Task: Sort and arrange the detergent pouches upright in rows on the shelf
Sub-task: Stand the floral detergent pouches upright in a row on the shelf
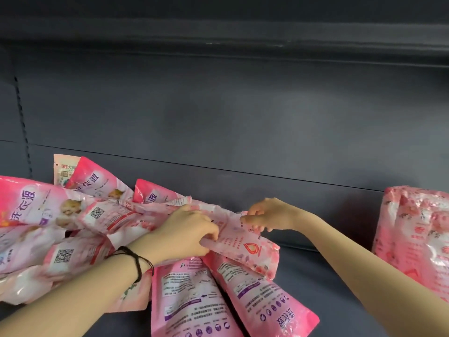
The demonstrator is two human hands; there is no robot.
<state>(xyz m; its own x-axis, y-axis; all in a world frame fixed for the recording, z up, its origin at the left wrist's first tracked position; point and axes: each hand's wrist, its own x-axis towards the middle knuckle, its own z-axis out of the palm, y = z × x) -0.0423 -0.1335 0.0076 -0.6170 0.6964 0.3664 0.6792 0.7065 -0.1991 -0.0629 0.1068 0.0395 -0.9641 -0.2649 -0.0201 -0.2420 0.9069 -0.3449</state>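
A jumbled heap of pink detergent pouches (73, 229) covers the left and middle of the dark shelf (328, 288). One pale pink pouch (245, 242) lies across the top of the heap. My left hand (187, 234) pinches its lower left edge, and my right hand (267, 215) grips its upper right edge. Two pouches (194, 295) lie flat, back side up, in front of it. At the far right one pink pouch (415, 234) stands upright against the back.
The dark back panel (218, 117) of the shelf rises behind the pouches, with a slotted upright (23, 125) at the left. The underside of an upper shelf (218, 32) spans the top. A bare stretch of shelf floor shows between the heap and the upright pouch.
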